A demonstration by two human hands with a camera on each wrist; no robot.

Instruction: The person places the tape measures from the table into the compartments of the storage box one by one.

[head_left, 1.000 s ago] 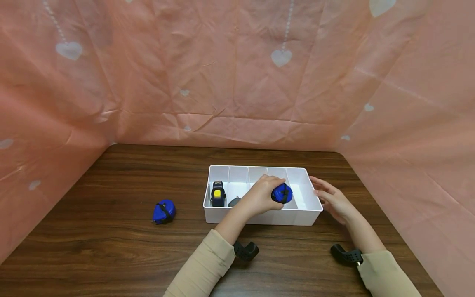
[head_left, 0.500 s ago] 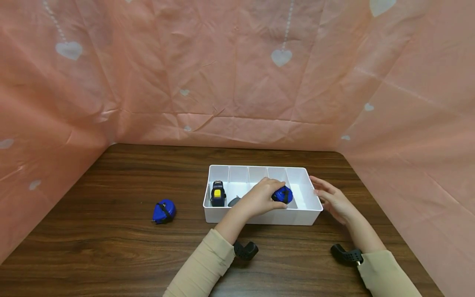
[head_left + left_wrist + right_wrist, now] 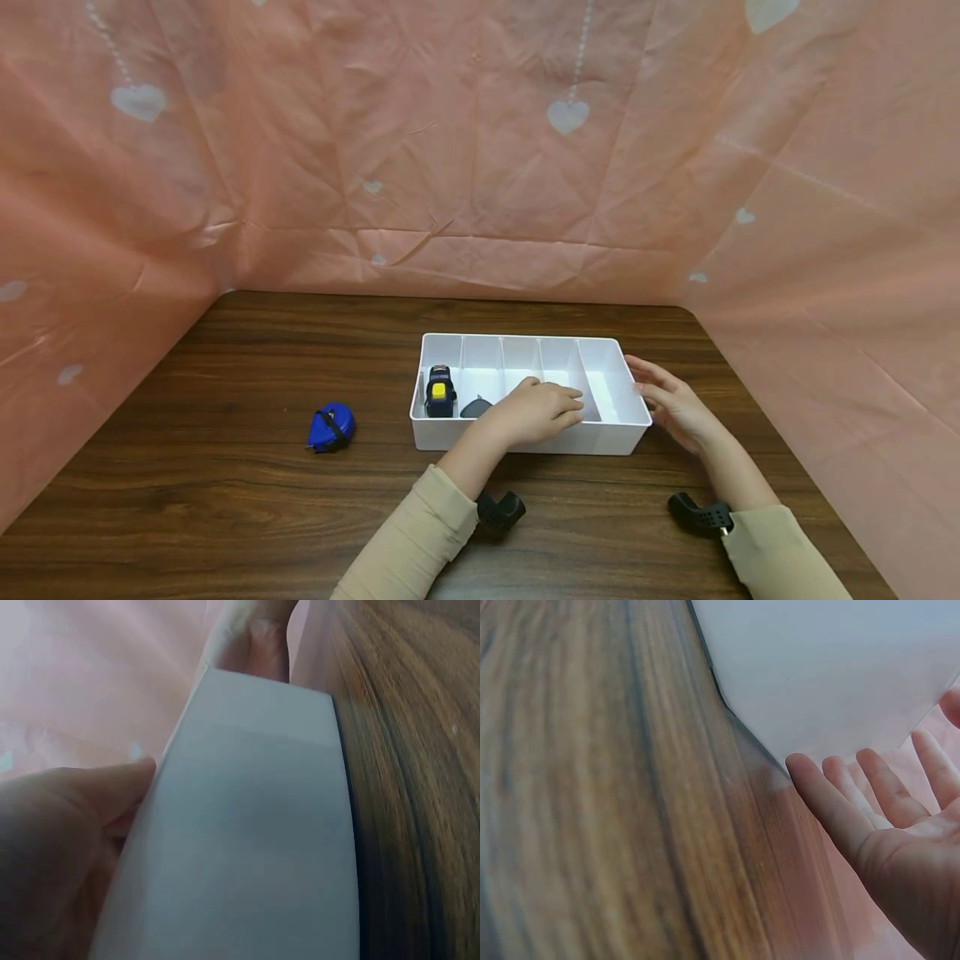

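A white divided tray (image 3: 517, 337) stands on the wooden table (image 3: 225, 475). My left hand (image 3: 536, 411) reaches down into a middle compartment, fingers curved over the blue tape measure it holds, which is hidden under the hand. In the left wrist view the left hand (image 3: 60, 847) sits against the tray's wall (image 3: 255, 847). My right hand (image 3: 671, 404) lies open beside the tray's right end, holding nothing. The right wrist view has the right hand (image 3: 885, 817) with straight fingers next to the tray (image 3: 825, 667).
A second blue tape measure (image 3: 331, 427) lies on the table left of the tray. A black and yellow tape measure (image 3: 440, 392) and a grey object (image 3: 475, 407) sit in the tray's left compartments. Pink sheeting (image 3: 480, 167) walls in the back and both sides.
My left hand has lowered the blue tape measure into the tray, so the tape is now hidden under the hand. The right hand has stayed put.
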